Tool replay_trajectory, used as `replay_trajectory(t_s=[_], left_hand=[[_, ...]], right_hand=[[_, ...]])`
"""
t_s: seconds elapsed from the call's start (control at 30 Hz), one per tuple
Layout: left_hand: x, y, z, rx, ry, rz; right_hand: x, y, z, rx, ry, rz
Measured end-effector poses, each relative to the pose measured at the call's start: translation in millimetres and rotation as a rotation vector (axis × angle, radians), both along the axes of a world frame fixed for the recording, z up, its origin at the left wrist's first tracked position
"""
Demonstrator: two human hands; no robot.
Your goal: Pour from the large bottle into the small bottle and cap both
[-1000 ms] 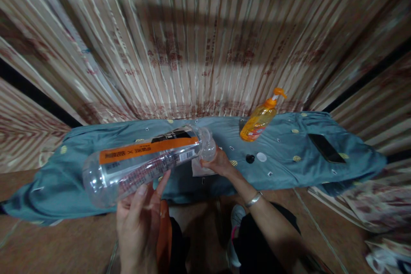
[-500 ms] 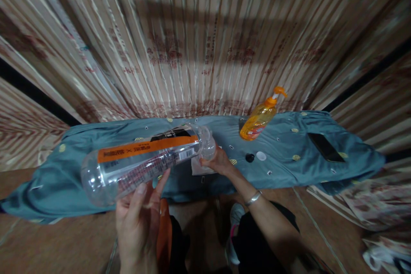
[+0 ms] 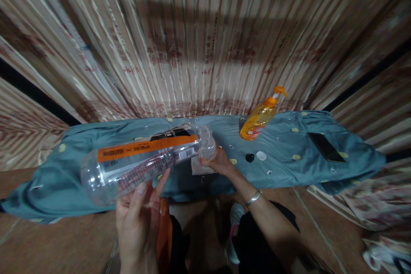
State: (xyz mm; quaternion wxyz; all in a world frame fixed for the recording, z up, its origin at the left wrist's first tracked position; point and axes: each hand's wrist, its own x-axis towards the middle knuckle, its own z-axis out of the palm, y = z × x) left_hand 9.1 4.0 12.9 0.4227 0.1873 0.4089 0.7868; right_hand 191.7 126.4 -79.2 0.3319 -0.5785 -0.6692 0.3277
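Nothing moved much since 0.5 s ago; blue cloth (image 3: 96, 180) underneath. Clear bottle (image 3: 144, 160) lies sideways above it, left hand (image 3: 139, 214) fingers spread under base, right hand (image 3: 220, 162) pinching neck. 2 caps (image 3: 256, 156) beside orange pump btl (image 3: 260, 117).

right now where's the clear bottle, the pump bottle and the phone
clear plastic bottle (image 3: 141, 162): head view, on its orange label band
orange pump bottle (image 3: 257, 123): head view, on its body
black phone (image 3: 326, 147): head view, on its screen

Pleated striped curtain (image 3: 199, 38) with faded red print covers the rear wall; brown floor (image 3: 58, 244) below; low surface draped in blue-grey patterned cloth (image 3: 96, 137); lighting dim.
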Motion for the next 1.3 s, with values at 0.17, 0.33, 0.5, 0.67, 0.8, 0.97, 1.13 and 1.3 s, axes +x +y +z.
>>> replay_trajectory(t_s=[0.17,0.33,0.5,0.67,0.8,0.97,1.13,1.3], left_hand=[[-0.2,0.4,-2.0,-0.014,-0.009,0.008],[-0.1,0.8,-1.9,-0.032,-0.014,0.018],[0.1,0.8,-0.9,-0.025,0.0,0.004],[-0.3,0.7,-1.5,-0.029,0.01,-0.01],[-1.3,0.4,-2.3,-0.027,0.013,-0.01],[-1.6,0.0,-3.4,-0.025,0.02,-0.013],[-1.5,0.1,-3.3,-0.024,0.014,-0.016],[-1.7,-0.7,-3.4,-0.024,0.01,-0.017]], right_hand=[[-1.0,0.8,-0.8,-0.005,-0.009,-0.016],[0.5,1.5,-4.4,0.01,0.023,0.011],[1.5,0.5,-5.0,0.004,0.004,0.0],[0.7,0.4,-5.1,0.003,0.003,-0.019],[1.1,0.9,-6.0,0.001,0.021,-0.008],[1.7,0.9,-6.8,0.007,0.022,0.014],[1.2,0.9,-7.0,0.011,0.024,0.011],[1.9,1.9,-7.6,0.009,0.023,0.006]])
